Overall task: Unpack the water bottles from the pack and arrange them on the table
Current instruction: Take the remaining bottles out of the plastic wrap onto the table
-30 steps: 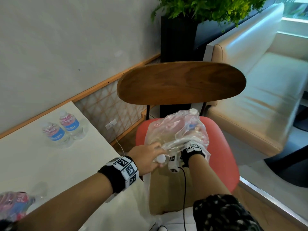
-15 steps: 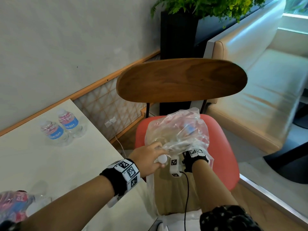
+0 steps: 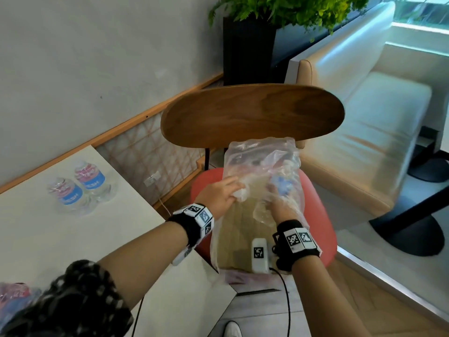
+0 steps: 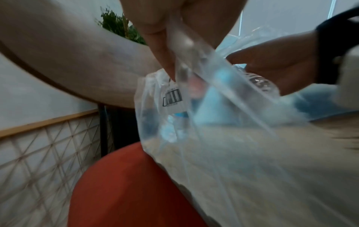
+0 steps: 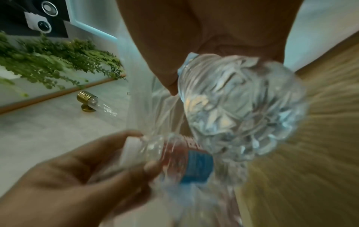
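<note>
The torn clear plastic pack [image 3: 257,154] lies on a cardboard tray [image 3: 238,234] on the red chair seat [image 3: 315,203]. My right hand [image 3: 279,203] is inside the film and grips a clear water bottle [image 5: 242,110], whose base faces the right wrist camera. My left hand [image 3: 226,193] holds a second, white-capped bottle [image 5: 186,162] by its neck through the film, which its fingers [image 4: 165,50] pinch. Two blue-labelled bottles [image 3: 65,193] [image 3: 92,178] stand on the white table [image 3: 36,239] near the wall.
A wooden chair back [image 3: 252,115] rises right behind the pack. A beige sofa [image 3: 364,132] stands to the right and a planter [image 3: 247,49] behind. Another wrapped bundle [image 3: 14,295] lies at the table's near left edge. A black table foot [image 3: 408,229] stands on the floor.
Both hands have moved farther into the pack, toward the chair back. The right hand now reaches deeper under the film and holds a bottle; the film is lifted higher.
</note>
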`<act>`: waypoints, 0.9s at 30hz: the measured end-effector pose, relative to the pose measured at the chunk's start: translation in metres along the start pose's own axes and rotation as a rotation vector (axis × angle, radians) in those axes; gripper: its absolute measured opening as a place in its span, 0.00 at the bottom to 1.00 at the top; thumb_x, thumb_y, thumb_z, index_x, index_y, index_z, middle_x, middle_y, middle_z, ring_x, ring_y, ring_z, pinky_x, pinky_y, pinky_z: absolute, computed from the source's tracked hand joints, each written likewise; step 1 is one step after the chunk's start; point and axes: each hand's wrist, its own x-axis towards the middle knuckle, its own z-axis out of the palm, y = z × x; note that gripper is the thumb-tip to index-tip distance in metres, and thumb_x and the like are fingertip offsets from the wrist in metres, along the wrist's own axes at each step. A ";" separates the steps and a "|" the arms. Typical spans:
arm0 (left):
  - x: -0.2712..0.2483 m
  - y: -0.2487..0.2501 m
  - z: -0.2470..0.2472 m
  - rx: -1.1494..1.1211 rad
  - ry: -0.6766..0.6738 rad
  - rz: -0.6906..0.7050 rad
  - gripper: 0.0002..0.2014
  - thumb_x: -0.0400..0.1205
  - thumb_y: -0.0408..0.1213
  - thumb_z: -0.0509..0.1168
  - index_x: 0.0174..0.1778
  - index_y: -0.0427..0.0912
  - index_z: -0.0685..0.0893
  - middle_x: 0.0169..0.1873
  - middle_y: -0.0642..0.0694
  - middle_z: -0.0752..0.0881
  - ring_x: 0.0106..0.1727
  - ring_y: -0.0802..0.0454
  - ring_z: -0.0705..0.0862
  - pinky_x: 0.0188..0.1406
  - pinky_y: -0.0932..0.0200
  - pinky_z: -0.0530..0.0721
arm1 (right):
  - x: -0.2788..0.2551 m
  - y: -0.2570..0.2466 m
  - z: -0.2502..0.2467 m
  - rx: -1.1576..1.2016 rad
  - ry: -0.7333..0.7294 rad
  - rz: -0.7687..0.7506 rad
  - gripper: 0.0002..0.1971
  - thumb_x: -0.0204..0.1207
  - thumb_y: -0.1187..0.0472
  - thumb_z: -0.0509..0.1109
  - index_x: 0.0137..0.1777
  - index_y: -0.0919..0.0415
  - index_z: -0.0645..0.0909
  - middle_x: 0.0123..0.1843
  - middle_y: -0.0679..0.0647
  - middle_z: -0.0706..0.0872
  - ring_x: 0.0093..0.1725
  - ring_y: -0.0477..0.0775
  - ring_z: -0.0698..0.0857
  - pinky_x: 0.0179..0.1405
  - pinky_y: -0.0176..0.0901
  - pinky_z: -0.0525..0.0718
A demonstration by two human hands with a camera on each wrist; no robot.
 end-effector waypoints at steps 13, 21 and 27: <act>0.028 0.006 0.009 0.225 -0.082 0.003 0.22 0.79 0.54 0.66 0.68 0.51 0.79 0.68 0.53 0.75 0.61 0.51 0.80 0.54 0.54 0.83 | -0.036 0.045 0.008 0.061 -0.065 -0.179 0.19 0.60 0.51 0.79 0.49 0.43 0.76 0.49 0.48 0.88 0.50 0.52 0.88 0.56 0.60 0.85; 0.015 0.004 -0.002 0.197 -0.084 0.044 0.16 0.79 0.44 0.69 0.61 0.43 0.83 0.50 0.44 0.71 0.54 0.46 0.78 0.50 0.47 0.83 | -0.036 0.059 0.016 0.012 -0.083 -0.172 0.25 0.63 0.52 0.80 0.59 0.52 0.78 0.52 0.48 0.88 0.52 0.52 0.87 0.57 0.57 0.84; 0.024 0.010 -0.004 0.292 -0.222 -0.018 0.19 0.83 0.45 0.62 0.68 0.41 0.76 0.57 0.41 0.78 0.57 0.43 0.81 0.54 0.47 0.82 | -0.032 0.056 0.018 -0.008 -0.081 -0.223 0.22 0.65 0.54 0.78 0.58 0.48 0.74 0.52 0.47 0.86 0.52 0.52 0.85 0.58 0.56 0.83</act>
